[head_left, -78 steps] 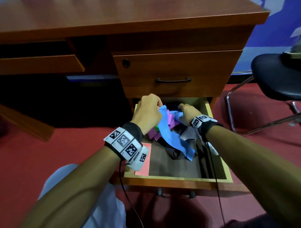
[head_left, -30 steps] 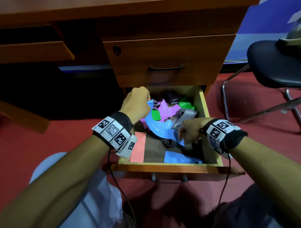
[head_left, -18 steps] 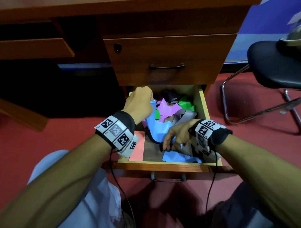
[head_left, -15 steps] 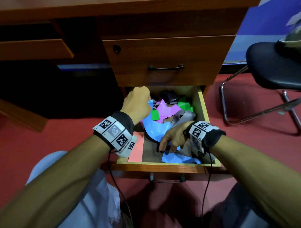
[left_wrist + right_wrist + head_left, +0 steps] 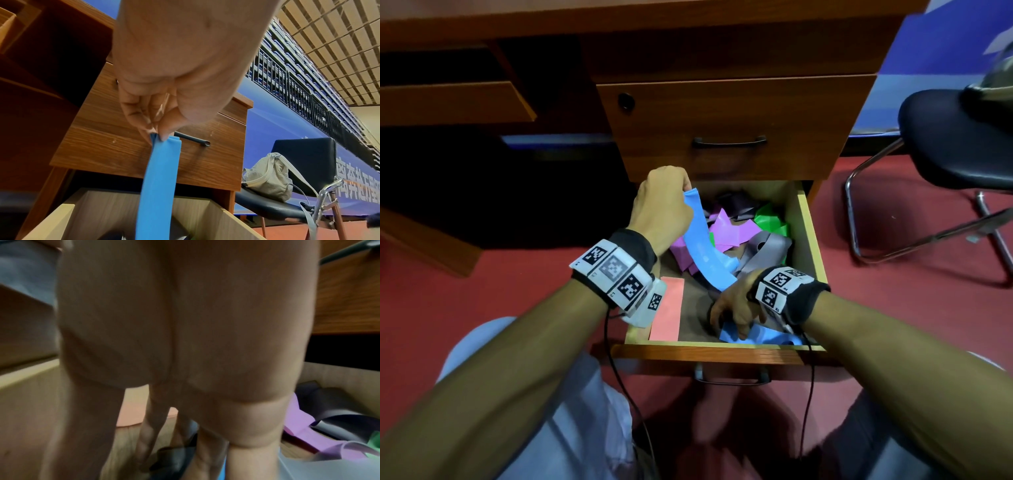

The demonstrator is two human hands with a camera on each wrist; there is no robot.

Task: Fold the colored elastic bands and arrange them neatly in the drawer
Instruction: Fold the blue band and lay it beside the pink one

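The long, flat blue elastic band [image 5: 703, 253] is pinched at its upper end between the thumb and curled fingers [image 5: 141, 113] of the left hand [image 5: 662, 205]. From that pinch it hangs down and toward the person, over the open light-wood drawer [image 5: 810, 226], and its lower part lies on the drawer floor directly under the fingers of the right hand [image 5: 736, 305].

The right hand is palm down inside the drawer, fingers extended downward and slightly spread, with the tips on the blue band. The right wrist view is blurred; whether these fingers grip the band or only press it cannot be told.

Beyond the right fingers, toward the back of the drawer, lies a loose heap: a crumpled purple elastic band [image 5: 726, 229], a bright green elastic band [image 5: 770, 219], a grey elastic band [image 5: 767, 253] and a dark, near-black elastic band [image 5: 738, 205]. Left of the right fingers, a flat, folded salmon-pink elastic band [image 5: 667, 308] lies along the left drawer wall.

Above the left fingers is the closed brown wooden drawer front [image 5: 732, 123] with its dark metal bar handle [image 5: 729, 142]. Well apart on the right stands a black padded chair [image 5: 955, 137] carrying a beige fabric bag [image 5: 267, 181].
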